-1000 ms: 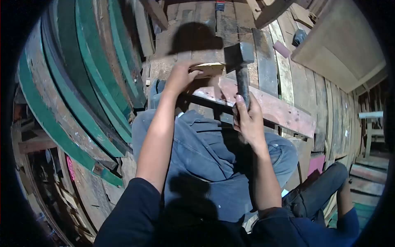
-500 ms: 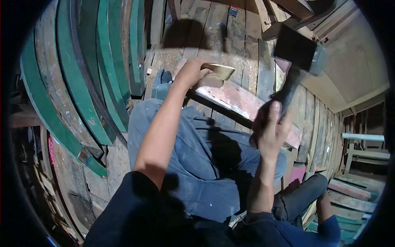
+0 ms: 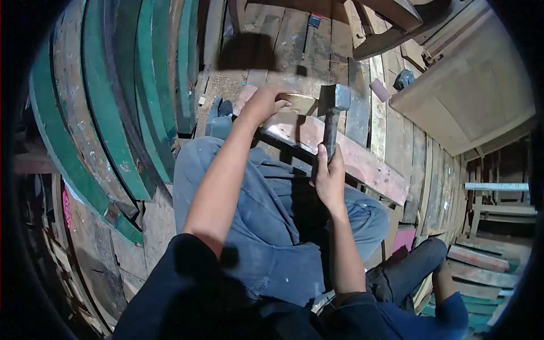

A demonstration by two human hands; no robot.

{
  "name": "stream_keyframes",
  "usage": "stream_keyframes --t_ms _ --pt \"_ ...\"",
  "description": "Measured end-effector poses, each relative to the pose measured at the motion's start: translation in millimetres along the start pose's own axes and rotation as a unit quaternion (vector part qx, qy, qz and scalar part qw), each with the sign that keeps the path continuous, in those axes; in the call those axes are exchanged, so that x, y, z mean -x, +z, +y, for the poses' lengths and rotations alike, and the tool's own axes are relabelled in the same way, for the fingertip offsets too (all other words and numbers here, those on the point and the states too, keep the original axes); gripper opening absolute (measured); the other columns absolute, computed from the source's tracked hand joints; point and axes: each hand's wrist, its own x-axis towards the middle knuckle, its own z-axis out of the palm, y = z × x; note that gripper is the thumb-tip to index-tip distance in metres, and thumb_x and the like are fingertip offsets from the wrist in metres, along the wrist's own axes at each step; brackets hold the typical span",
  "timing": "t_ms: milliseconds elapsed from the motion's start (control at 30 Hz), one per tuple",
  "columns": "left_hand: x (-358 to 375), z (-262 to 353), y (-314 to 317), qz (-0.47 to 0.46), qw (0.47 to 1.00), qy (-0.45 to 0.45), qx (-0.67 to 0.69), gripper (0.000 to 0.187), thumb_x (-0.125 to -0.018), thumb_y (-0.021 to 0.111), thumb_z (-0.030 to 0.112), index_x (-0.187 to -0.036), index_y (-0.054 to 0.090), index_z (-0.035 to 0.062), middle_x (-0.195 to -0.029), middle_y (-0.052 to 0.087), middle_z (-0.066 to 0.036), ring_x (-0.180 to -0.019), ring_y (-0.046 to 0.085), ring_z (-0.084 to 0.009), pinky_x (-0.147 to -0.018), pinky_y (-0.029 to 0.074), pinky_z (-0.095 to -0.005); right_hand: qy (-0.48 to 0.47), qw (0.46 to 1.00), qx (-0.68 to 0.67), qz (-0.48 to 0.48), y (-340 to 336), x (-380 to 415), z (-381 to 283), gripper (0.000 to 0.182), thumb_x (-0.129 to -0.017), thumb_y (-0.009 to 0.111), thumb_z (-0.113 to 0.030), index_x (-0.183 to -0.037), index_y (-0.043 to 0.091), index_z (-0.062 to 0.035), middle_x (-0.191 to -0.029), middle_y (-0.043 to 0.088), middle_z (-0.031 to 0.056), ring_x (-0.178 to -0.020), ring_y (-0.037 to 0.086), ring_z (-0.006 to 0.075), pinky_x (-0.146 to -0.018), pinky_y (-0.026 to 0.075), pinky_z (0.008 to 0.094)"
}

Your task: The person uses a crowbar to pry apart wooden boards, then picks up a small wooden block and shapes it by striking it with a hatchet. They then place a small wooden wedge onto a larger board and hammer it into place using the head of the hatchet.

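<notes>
My left hand (image 3: 264, 106) is closed on a small pale wooden block (image 3: 300, 104), holding it against a long plank (image 3: 362, 156) with worn pinkish paint. That plank lies across in front of my bent legs. In my right hand (image 3: 330, 178) is a hammer (image 3: 330, 127), gripped by its dark handle with the thumb along it. Its blocky metal head is up, overlapping the right end of the wooden block in this view.
Several green-painted curved boards (image 3: 105, 102) stand along the left. A pale wooden panel (image 3: 470, 85) leans at the right, with a dark bundle (image 3: 403, 80) beside it. Another person's leg (image 3: 411, 272) is at the lower right. A small red and black box (image 3: 315, 20) lies far ahead on the plank floor.
My right hand has brought the hammer left and away from my face, to the block. My left hand keeps its hold on the block at about the same spot.
</notes>
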Motion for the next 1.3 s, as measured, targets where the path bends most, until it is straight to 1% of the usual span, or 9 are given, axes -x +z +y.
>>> stream_keyframes --t_ms 300,467,567,700,767,833,933,1167,1300 --pt "-3.5 -5.3 2.6 0.006 1.000 0.020 -0.012 0.037 -0.076 0.069 0.006 -0.113 0.066 0.0090 -0.106 0.066 -0.017 -0.099 0.063 -0.0307 -0.089 0.047 -0.0346 0.035 0.982 -0.185 0.023 -11.8 2.4 -33.6 0.024 -0.099 0.048 -0.028 -0.096 0.047 -0.0042 -0.063 0.046 -0.0014 -0.046 0.042 0.0057 -0.039 0.035 0.0230" --pt "-0.5 1.6 -0.1 -0.007 1.000 0.002 0.013 0.037 -0.077 0.068 0.004 -0.114 0.066 0.0098 -0.106 0.066 -0.016 -0.098 0.063 -0.0277 -0.089 0.047 -0.0342 -0.224 0.949 -0.185 0.124 -49.7 4.9 -104.9 0.027 -0.100 0.043 -0.024 -0.111 0.043 0.0002 -0.061 0.046 0.0008 -0.043 0.039 0.0050 -0.038 0.028 0.0204" --pt "-2.0 -3.3 3.0 -0.003 1.000 -0.008 0.012 0.037 -0.077 0.068 0.004 -0.114 0.066 0.0099 -0.105 0.066 -0.016 -0.097 0.063 -0.0287 -0.089 0.047 -0.0345 -0.227 0.936 -0.230 0.138 -54.9 11.0 -124.2 0.027 -0.100 0.043 -0.024 -0.110 0.043 0.0009 -0.059 0.045 0.0013 -0.043 0.039 0.0057 -0.038 0.028 0.0204" --pt "0.1 1.5 0.2 0.005 1.000 0.006 -0.024 0.036 -0.076 0.069 0.005 -0.112 0.066 0.0081 -0.105 0.066 -0.017 -0.096 0.064 -0.0316 -0.085 0.049 -0.0361 -0.160 0.978 -0.043 0.128 -33.4 2.9 -56.3 0.020 -0.100 0.044 -0.019 -0.104 0.047 0.0008 -0.064 0.048 0.0035 -0.043 0.041 0.0082 -0.038 0.034 0.0254" --pt "1.9 2.4 1.3 0.027 0.999 0.021 -0.032 0.036 -0.075 0.069 0.006 -0.111 0.066 0.0084 -0.103 0.066 -0.017 -0.096 0.064 -0.0322 -0.085 0.049 -0.0363 0.079 0.997 -0.021 0.002 -22.1 6.4 -28.5 0.024 -0.100 0.047 -0.022 -0.096 0.048 0.0013 -0.062 0.047 0.0051 -0.053 0.046 0.0116 -0.048 0.041 0.0286" --pt "3.7 10.0 -2.3 0.020 1.000 -0.003 -0.019 0.036 -0.076 0.069 0.006 -0.111 0.066 0.0089 -0.102 0.067 -0.017 -0.096 0.064 -0.0320 -0.085 0.049 -0.0361 0.033 0.999 0.008 -0.041 -15.1 -1.3 44.6 0.026 -0.100 0.046 -0.031 -0.091 0.044 -0.0063 -0.062 0.041 -0.0013 -0.044 0.039 0.0070 -0.038 0.036 0.0240" --pt "0.5 8.5 -4.4 -0.005 1.000 0.003 -0.014 0.037 -0.076 0.067 0.004 -0.113 0.065 0.0078 -0.102 0.067 -0.017 -0.097 0.063 -0.0307 -0.087 0.048 -0.0351 0.197 0.964 -0.159 -0.075 -13.3 3.4 31.7 0.026 -0.099 0.047 -0.032 -0.091 0.044 -0.0069 -0.061 0.042 -0.0006 -0.044 0.040 0.0070 -0.037 0.036 0.0244" --pt "-0.1 5.5 -2.9 0.012 1.000 0.021 0.019 0.036 -0.074 0.069 0.004 -0.110 0.066 0.0094 -0.102 0.066 -0.018 -0.096 0.064 -0.0322 -0.084 0.048 -0.0359 0.105 0.982 -0.158 0.010 -18.4 -0.2 -22.9 0.027 -0.099 0.047 -0.032 -0.098 0.046 -0.0051 -0.062 0.044 -0.0010 -0.044 0.041 0.0064 -0.035 0.033 0.0209" --pt "2.3 8.8 -4.4 0.001 1.000 0.003 0.006 0.036 -0.075 0.069 0.004 -0.111 0.067 0.0096 -0.103 0.066 -0.018 -0.097 0.063 -0.0316 -0.086 0.048 -0.0354 -0.063 0.971 -0.224 0.058 -47.0 2.5 -74.9 0.023 -0.100 0.046 -0.027 -0.103 0.045 -0.0046 -0.064 0.046 -0.0003 -0.044 0.041 0.0040 -0.036 0.032 0.0192"
